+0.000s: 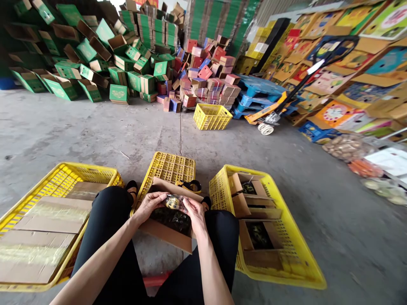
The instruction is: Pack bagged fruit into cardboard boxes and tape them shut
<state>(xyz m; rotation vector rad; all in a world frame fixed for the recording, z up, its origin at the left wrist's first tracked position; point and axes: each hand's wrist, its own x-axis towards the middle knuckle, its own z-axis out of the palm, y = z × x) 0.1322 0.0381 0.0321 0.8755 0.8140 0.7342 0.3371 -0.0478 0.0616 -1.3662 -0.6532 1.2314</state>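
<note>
Wrapped packet (174, 202) is gripped at both ends: left hand (149, 206) and right hand (194, 215) closed on it, equally near. Long axis runs left-right, held just above open cardboard box (165, 235) on the knees

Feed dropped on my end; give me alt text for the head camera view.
The left hand and right hand hold a small clear-wrapped packet over an open cardboard box between the seated person's knees. A yellow left crate holds taped cartons, a yellow right crate open cartons; green boxes lie piled beyond the concrete floor.
</note>
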